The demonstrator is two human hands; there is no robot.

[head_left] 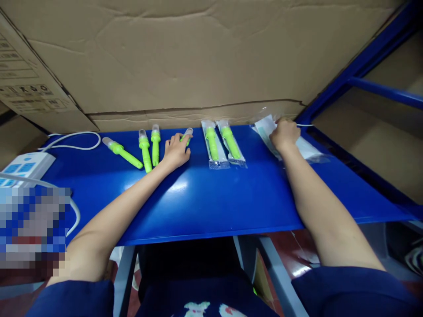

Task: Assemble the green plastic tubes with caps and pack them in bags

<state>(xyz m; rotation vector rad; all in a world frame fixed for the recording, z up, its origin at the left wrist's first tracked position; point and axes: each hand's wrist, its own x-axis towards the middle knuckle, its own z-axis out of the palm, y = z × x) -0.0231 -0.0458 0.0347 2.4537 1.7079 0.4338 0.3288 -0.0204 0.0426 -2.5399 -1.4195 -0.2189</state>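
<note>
My left hand (176, 151) rests on a green tool with a clear cap (187, 135), fingers curled over it on the blue table (198, 198). Three more loose green tools (145, 149) lie just left of that hand. Two green tools sealed in clear bags (221, 143) lie side by side between my hands. My right hand (284, 133) is closed on a stack of flat clear and white bags (304, 147) at the table's far right.
A white power strip (24, 165) with white cables (74, 141) sits at the left edge. Cardboard boxes (185, 57) stand behind the table. A blue metal frame (363, 75) runs along the right. A blurred patch covers the lower left.
</note>
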